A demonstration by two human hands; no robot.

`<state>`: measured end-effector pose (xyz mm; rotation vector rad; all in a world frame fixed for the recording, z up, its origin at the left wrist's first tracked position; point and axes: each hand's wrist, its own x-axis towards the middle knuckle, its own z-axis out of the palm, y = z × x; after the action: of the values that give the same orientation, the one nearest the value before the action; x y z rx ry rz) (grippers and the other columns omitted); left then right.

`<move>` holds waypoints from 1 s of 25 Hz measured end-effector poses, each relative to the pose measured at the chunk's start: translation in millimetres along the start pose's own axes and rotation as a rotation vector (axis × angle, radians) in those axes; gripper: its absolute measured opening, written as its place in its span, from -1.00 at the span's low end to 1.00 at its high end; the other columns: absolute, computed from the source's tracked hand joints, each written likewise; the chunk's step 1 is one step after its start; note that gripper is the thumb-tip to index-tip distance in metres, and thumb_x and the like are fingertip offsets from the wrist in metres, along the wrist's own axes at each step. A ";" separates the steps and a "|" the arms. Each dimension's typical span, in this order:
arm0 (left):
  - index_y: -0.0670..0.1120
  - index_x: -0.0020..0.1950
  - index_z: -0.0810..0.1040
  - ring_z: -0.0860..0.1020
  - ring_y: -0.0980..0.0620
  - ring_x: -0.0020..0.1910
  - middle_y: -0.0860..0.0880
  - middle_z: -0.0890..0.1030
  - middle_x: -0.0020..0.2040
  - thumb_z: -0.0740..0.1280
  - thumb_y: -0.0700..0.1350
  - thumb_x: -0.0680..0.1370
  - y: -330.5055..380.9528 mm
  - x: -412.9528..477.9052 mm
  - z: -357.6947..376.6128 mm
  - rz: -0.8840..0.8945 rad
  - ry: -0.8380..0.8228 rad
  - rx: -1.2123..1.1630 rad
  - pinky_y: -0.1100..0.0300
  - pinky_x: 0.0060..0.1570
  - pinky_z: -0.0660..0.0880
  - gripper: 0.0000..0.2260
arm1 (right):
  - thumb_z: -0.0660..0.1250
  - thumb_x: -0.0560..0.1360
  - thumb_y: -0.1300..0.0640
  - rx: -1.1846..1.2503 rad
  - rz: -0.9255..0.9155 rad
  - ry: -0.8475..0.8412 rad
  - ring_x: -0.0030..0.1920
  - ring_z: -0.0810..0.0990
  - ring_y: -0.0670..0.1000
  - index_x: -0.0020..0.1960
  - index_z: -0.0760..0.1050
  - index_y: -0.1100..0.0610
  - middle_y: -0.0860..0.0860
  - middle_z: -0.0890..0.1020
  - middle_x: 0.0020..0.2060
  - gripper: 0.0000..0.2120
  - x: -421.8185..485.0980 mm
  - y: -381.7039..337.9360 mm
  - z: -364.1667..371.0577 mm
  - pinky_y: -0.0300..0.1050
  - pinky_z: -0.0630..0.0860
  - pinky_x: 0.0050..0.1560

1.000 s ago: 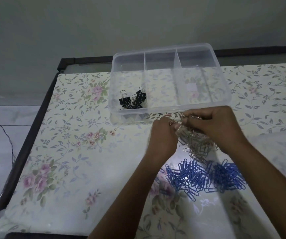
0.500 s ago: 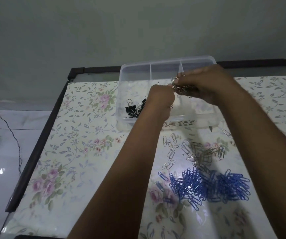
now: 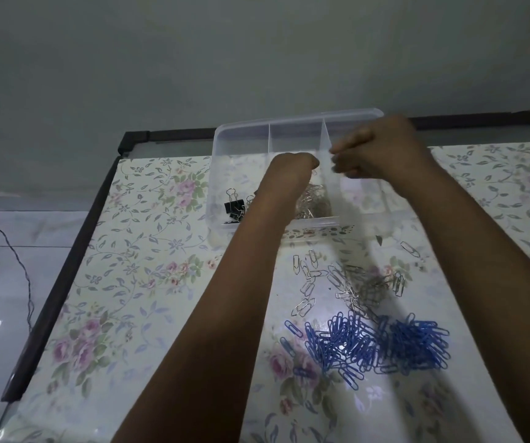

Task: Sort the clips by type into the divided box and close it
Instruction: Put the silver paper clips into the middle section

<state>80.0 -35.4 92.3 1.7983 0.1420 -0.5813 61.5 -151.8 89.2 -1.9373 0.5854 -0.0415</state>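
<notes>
Dropping silver wire paper clips (image 3: 316,201) into the middle section of the clear plastic three-section box (image 3: 241,139), by my reading of the step. The box is sitting at the far centre of the floral-patterned table cover (image 3: 129,251), with no lid in view.

The left hand (image 3: 289,171) is hanging over the middle section with its back toward the camera. Its fingers are pointing down and hidden, so I cannot tell whether it is holding anything. The right hand (image 3: 382,148) is hovering just to the right, above the translucent divider (image 3: 332,199) between the middle and right sections. Its fingers are curling inward but blurred, and no clip is showing between them, so I cannot tell whether they are pinching or empty.

The silver heap is lying at the near end of the middle section. Black binder clips (image 3: 234,207) are occupying the left section, and the right section (image 3: 366,199) is looking bare.

Notes on technique:
- Both hands should be releasing low and squarely over the middle section. The right hand is sitting close to the divider, so strays could be landing in the right section.
- Wire clips are probably tangling and clinging to fingers, so shaking them off inside the walls is advisable.
- Loose silver paper clips (image 3: 350,282) are lying on the cover near the box, with a blue paper-clip pile (image 3: 375,346) nearer. The next handful should be taking silver ones only, going carefully where the two piles are meeting
</notes>
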 end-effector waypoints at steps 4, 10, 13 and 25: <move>-0.15 0.10 0.54 0.51 0.12 -0.14 -0.06 0.58 0.07 0.24 -0.24 0.53 -35.2 -14.8 6.9 0.316 0.246 0.009 0.38 -0.20 0.39 -0.82 | 0.47 0.30 0.39 -0.061 0.002 0.149 -0.37 0.58 0.07 -0.32 0.58 0.09 0.11 0.63 -0.35 -0.79 -41.5 42.9 -50.0 0.00 0.60 -0.13; -0.07 -0.13 0.51 0.47 0.18 -0.27 0.06 0.54 -0.24 0.32 -0.14 0.44 -100.6 -57.5 16.7 0.663 0.258 0.316 0.51 -0.28 0.34 -0.96 | 0.58 0.21 0.19 -0.527 0.237 -0.032 -0.10 0.53 0.03 0.03 0.57 0.20 0.11 0.61 0.03 -0.58 -59.7 109.3 -33.3 -0.30 0.33 -0.26; -0.10 0.08 0.53 0.47 0.12 -0.09 -0.04 0.55 -0.01 0.38 -0.14 0.44 -136.6 -51.3 4.2 0.413 0.324 0.469 0.43 -0.10 0.31 -0.77 | 0.59 0.21 0.20 -0.536 0.163 -0.127 -0.02 0.50 0.03 0.05 0.55 0.21 0.08 0.57 -0.01 -0.56 -60.1 112.6 -10.6 -0.35 0.25 -0.39; -0.11 0.17 0.51 0.45 0.16 -0.24 0.00 0.44 0.00 0.48 -0.16 0.37 -133.5 -20.8 -6.5 0.378 -0.116 0.611 0.50 -0.27 0.30 -0.61 | 0.59 0.19 0.22 -0.485 -0.018 -0.300 -0.32 0.47 -0.22 -0.25 0.53 0.03 -0.08 0.56 -0.28 -0.73 -66.6 105.4 -9.2 -0.49 0.34 -0.46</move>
<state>12.6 16.4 -12.9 2.2936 -0.4967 -0.4804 -39.7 -165.4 17.1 -2.3569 0.3985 0.4070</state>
